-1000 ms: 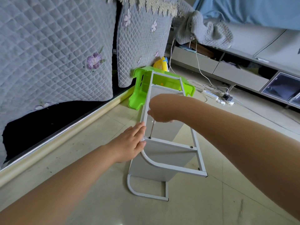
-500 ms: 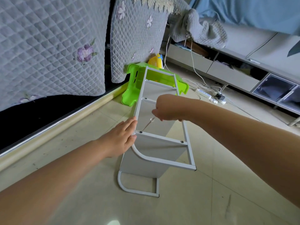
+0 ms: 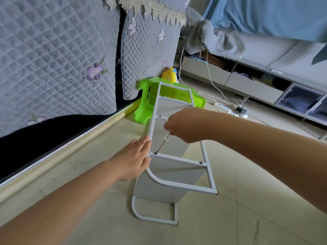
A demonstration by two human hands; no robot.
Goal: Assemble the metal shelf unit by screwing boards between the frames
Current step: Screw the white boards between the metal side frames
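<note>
Pinching the screwdriver (image 3: 163,143) in my right grip (image 3: 184,125), tip on the frame (image 3: 178,159) screw (image 3: 155,153) below; my flat left hand (image 3: 134,156) presses beside it.

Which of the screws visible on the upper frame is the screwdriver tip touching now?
The screw at the left end of the near crossbar, beside the left hand. The other screws stand free.

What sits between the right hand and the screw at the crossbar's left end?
The head view shows a screwdriver running from the right hand down to the screw; its tip sits on it.
</note>
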